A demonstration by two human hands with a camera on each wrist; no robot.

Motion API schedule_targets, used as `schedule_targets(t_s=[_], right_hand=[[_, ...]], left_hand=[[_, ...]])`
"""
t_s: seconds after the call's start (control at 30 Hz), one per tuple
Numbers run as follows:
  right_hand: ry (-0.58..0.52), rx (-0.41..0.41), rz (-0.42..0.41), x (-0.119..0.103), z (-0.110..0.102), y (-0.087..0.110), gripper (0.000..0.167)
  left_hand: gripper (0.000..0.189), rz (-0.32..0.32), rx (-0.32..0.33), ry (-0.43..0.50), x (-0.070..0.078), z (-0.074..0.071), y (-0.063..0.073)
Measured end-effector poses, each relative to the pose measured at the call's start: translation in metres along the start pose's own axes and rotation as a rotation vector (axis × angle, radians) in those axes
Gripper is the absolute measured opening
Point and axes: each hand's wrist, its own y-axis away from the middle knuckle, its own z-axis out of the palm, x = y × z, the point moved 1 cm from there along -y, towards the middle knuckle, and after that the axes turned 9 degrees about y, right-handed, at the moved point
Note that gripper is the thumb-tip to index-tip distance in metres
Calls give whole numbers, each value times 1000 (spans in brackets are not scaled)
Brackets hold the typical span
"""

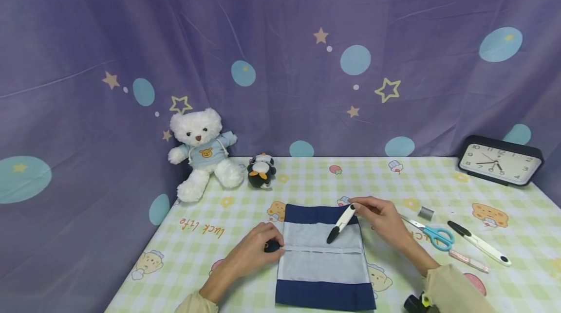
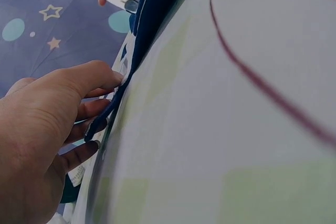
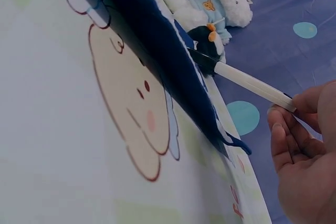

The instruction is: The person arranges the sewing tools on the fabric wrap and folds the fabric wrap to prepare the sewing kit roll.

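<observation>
A rectangular cloth (image 1: 322, 266) lies on the table, pale grey-blue with navy bands at its far and near ends and a whitish ridge across its middle. My left hand (image 1: 258, 246) grips its left edge by that ridge; in the left wrist view the thumb (image 2: 100, 76) is on one side of the navy edge (image 2: 113, 106) and fingers are on the other. Over the far right part of the cloth, my right hand (image 1: 385, 218) pinches the end of a slim white pen-like tool (image 1: 344, 220). Its black tip (image 3: 202, 60) slants down toward the cloth.
Right of the cloth lie blue-handled scissors (image 1: 438, 237), a grey spool (image 1: 425, 213), a second white tool with a black end (image 1: 479, 242) and a small pinkish strip (image 1: 468, 261). A clock (image 1: 499, 161), a white teddy bear (image 1: 203, 152) and a penguin toy (image 1: 261, 172) stand farther back.
</observation>
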Motion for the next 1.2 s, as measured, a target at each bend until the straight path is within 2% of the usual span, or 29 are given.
schedule_targets(t_s=[0.27,0.47,0.93,1.2], right_hand=[[-11,-46,41,5,6,-5,24],[-40,-81,24,4,10,-9,23],[-47,-91,51,2,18,-15,21],[-37,-132,89,2,22,-18,22]], left_hand=[[7,-13,-4,1,0,0,0],[6,-9,-4,4,0,0,1],[7,-8,1,-11,0,1,-1],[6,-15,-6,-7,0,1,-1]])
